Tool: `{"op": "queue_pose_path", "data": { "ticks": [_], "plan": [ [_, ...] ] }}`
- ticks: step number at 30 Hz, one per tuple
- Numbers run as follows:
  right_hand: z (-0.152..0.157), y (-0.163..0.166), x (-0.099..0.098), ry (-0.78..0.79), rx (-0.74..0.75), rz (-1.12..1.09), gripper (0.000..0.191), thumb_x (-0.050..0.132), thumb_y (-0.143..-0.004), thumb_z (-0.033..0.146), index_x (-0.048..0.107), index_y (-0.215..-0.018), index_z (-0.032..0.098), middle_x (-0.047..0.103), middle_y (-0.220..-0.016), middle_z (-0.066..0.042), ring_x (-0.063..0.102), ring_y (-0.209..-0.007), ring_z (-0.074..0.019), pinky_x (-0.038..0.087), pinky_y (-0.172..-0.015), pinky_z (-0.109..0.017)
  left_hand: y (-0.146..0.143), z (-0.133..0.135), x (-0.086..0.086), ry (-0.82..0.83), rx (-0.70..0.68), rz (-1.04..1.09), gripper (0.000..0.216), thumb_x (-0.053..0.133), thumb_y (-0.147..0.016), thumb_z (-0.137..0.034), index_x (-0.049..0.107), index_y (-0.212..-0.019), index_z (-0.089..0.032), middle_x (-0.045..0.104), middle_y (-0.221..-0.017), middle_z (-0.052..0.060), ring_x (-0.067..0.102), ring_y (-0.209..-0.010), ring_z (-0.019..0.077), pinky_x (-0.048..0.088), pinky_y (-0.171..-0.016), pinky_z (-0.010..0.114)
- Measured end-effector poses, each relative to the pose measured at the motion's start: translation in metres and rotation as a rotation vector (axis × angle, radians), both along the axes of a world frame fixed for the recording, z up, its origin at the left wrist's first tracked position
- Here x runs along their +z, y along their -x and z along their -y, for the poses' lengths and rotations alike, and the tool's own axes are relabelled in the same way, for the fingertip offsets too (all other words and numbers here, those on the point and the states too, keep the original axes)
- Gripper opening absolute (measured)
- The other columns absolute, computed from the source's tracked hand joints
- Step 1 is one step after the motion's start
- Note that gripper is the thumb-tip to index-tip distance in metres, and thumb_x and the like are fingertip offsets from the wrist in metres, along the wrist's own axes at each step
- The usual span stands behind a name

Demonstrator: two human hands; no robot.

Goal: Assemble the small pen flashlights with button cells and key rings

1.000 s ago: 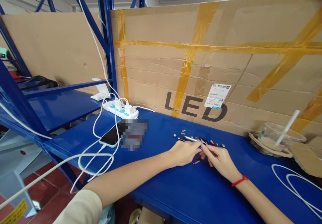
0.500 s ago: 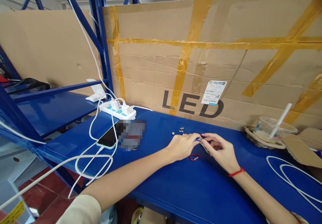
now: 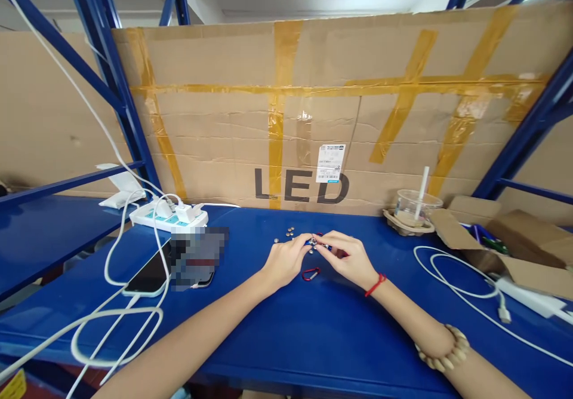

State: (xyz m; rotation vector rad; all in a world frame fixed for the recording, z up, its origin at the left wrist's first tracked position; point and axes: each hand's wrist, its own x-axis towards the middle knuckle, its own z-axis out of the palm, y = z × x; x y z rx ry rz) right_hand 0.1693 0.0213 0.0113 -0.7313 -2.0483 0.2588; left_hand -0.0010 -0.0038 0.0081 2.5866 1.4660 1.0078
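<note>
My left hand [image 3: 285,261] and my right hand [image 3: 349,258] meet over the blue shelf top [image 3: 286,339], fingers pinched together on a small blue and silver object [image 3: 316,243] held between them. A red carabiner clip [image 3: 310,274] lies on the shelf just below the hands. Several small silver button cells [image 3: 290,231] are scattered just behind the left hand. A red string circles my right wrist, and a wooden bead bracelet sits further up that forearm.
A white power strip [image 3: 168,218] with plugs and looping white cables sits at the left, with a phone [image 3: 148,275] beside it. Behind stands a taped cardboard sheet marked LED [image 3: 302,185]. A plastic cup with straw [image 3: 412,208], an open cardboard box [image 3: 514,243] and a white cable [image 3: 456,279] are on the right.
The view has swung to the right, bringing the box and right upright into sight. Both hands stay pinched together on the small object, lifted slightly off the shelf.
</note>
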Motion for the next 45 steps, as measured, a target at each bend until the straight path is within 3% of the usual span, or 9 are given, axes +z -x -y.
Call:
{"op": "queue_pose_path", "data": {
  "ticks": [7,15,30,40,45],
  "plan": [
    [-0.0054,-0.0036,0.0004,-0.003,0.032,0.049,0.027,0.044,-0.083,0.034,0.066,-0.094,0.023,0.063,-0.081,-0.004,0.055,-0.06,-0.0111,0.046,-0.056,-0.023,-0.0003,0.0004,0.0013,0.066,0.002,-0.019,0.027,0.031,-0.089,-0.024,0.041,-0.113,-0.024,0.059,-0.108,0.0,0.059,-0.091,0.014,0.046,-0.075,0.023],
    [-0.0023,-0.0036,0.003,0.041,0.005,0.066,0.027,0.044,-0.084,0.034,0.067,-0.09,0.02,0.062,-0.078,-0.003,0.056,-0.062,-0.0104,0.044,-0.059,-0.021,-0.0004,-0.0042,-0.0002,0.056,-0.028,-0.032,0.028,0.028,-0.089,-0.025,0.041,-0.114,-0.026,0.057,-0.112,-0.002,0.056,-0.097,0.0138,0.045,-0.079,0.024],
    [-0.0063,-0.0057,-0.0018,0.001,-0.052,0.2,0.024,0.046,-0.083,0.034,0.066,-0.09,0.023,0.064,-0.079,-0.002,0.056,-0.064,-0.0114,0.041,-0.059,-0.021,-0.0025,-0.0035,0.0016,0.102,0.013,-0.121,0.026,0.03,-0.089,-0.026,0.045,-0.111,-0.025,0.056,-0.113,-0.001,0.055,-0.1,0.0144,0.044,-0.081,0.025],
    [-0.0052,-0.0059,0.0004,0.002,-0.073,0.235,0.023,0.046,-0.083,0.032,0.066,-0.092,0.023,0.063,-0.082,-0.002,0.056,-0.069,-0.0113,0.04,-0.058,-0.019,-0.0029,-0.0039,0.0024,0.144,0.041,-0.179,0.026,0.028,-0.09,-0.028,0.043,-0.111,-0.026,0.059,-0.109,0.0,0.056,-0.098,0.017,0.046,-0.074,0.025],
    [-0.0067,-0.0057,-0.0014,0.048,-0.123,0.192,0.022,0.049,-0.081,0.034,0.066,-0.092,0.026,0.063,-0.086,0.0,0.055,-0.06,-0.0081,0.038,-0.052,-0.017,-0.0029,-0.0046,0.0025,0.144,0.031,-0.166,0.027,0.027,-0.09,-0.028,0.042,-0.112,-0.025,0.059,-0.108,0.0,0.058,-0.094,0.0161,0.046,-0.074,0.024]
  ]
}}
